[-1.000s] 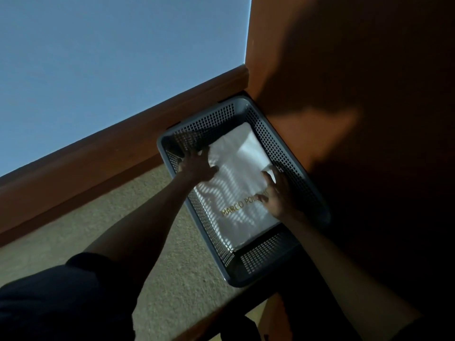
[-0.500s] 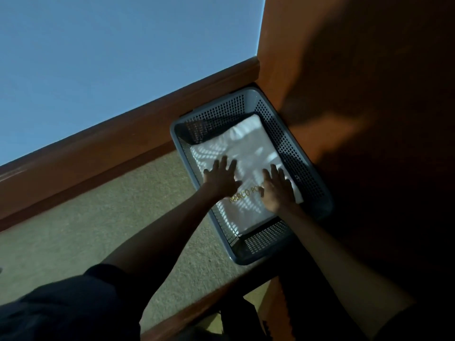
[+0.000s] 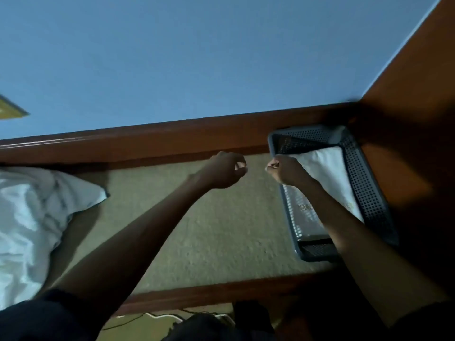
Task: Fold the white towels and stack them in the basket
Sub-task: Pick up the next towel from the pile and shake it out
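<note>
At frame right one folded towel (image 3: 330,168) lies in the basket (image 3: 369,193), while a crumpled towel (image 3: 29,217) at far left awaits folding, and our left hand (image 3: 226,169) and right hand (image 3: 285,169) hang curled, empty.

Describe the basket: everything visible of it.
The basket is grey and looks plastic. It is rectangular with rounded corners, a solid rim and perforated walls. It stands upright at the right end of the beige surface, tucked into the corner between the wooden rail and the wooden side panel. A folded white towel with gold lettering lies inside. The right forearm crosses above the basket and hides part of it; whether they touch cannot be told.
</note>
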